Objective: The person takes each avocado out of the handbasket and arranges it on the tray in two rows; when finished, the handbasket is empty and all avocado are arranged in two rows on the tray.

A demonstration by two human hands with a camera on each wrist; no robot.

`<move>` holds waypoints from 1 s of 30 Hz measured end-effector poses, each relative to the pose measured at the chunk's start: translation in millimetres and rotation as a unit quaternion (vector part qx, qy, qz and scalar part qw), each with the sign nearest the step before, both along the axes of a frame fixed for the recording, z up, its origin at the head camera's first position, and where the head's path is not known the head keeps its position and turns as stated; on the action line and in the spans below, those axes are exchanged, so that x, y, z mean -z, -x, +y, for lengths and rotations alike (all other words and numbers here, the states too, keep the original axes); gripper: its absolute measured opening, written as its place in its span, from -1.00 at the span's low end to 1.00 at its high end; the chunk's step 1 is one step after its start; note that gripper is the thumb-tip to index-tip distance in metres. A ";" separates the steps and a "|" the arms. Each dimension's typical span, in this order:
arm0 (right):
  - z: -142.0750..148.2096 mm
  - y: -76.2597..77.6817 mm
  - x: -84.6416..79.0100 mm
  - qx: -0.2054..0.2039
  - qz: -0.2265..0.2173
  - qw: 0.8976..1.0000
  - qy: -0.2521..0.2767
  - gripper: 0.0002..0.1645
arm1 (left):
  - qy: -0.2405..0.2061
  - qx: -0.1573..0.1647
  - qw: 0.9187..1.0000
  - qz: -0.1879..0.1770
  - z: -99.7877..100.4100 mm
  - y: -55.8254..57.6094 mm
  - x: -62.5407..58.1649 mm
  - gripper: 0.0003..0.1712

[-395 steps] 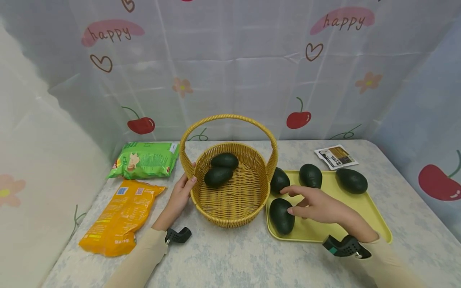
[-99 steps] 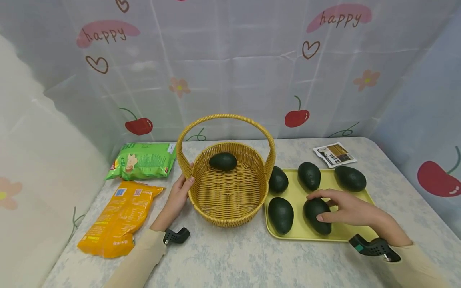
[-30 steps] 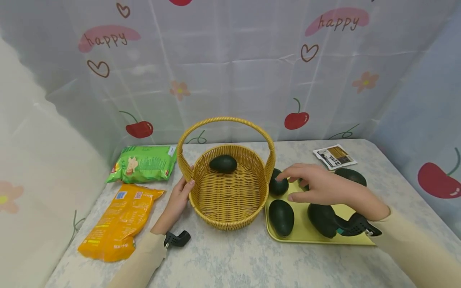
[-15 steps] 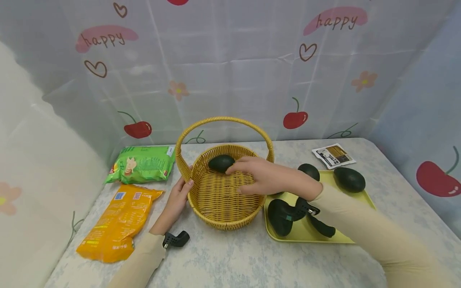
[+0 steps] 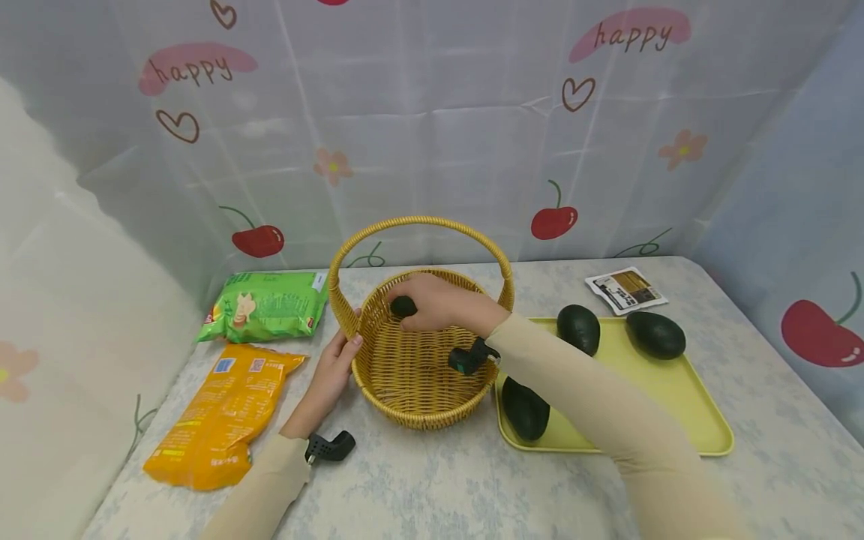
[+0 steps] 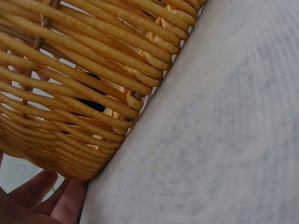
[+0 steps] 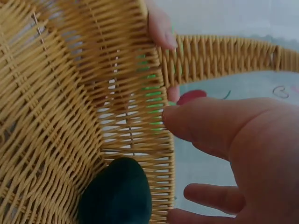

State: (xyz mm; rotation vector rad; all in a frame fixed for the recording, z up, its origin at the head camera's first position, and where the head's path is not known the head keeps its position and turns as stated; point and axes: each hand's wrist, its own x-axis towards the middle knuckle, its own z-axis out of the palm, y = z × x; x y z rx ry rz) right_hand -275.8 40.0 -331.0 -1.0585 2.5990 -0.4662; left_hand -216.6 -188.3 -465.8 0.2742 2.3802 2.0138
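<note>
My left hand point(image 5: 335, 364) holds the left side of the yellow wicker basket point(image 5: 418, 416) by its rim, near the handle's base. In the left wrist view its fingers point(image 6: 65, 203) lie against the outer wall. My right hand point(image 5: 442, 301) reaches into the basket over a dark green avocado point(image 5: 403, 307), which it partly covers. In the right wrist view the avocado point(image 7: 119, 196) lies against the basket wall, with the thumb and fingers spread and apart from it. Several more avocados sit on the yellow tray point(image 5: 675, 405), including an avocado point(image 5: 525, 412) near the front; my right forearm hides part of the tray.
To the left lie a green snack bag point(image 5: 270, 304) and an orange bag point(image 5: 219, 420). A small white and brown packet point(image 5: 626, 291) rests behind the tray. The basket's tall handle point(image 5: 421, 220) arches over the right hand. A printed curtain point(image 5: 432, 150) stands behind the table.
Earlier two avocados lay in the basket; now one shows. My right hand let go of an avocado on the tray, then moved left into the basket. My left hand stays on the rim.
</note>
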 end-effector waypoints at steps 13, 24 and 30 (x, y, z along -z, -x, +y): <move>-12.3 22.7 24.4 0.055 0.003 0.998 0.003 -0.42 | -0.002 0.003 1.000 -0.006 0.2 -0.8 -0.1 -0.32; -11.7 33.3 37.9 0.075 -0.011 0.997 -0.015 -0.43 | -0.002 0.003 1.000 -0.001 -0.2 -0.9 1.0 -0.32; -12.9 35.0 39.1 0.071 -0.008 0.997 -0.033 -0.48 | 0.002 0.004 1.000 0.003 -0.1 -1.5 -0.4 -0.33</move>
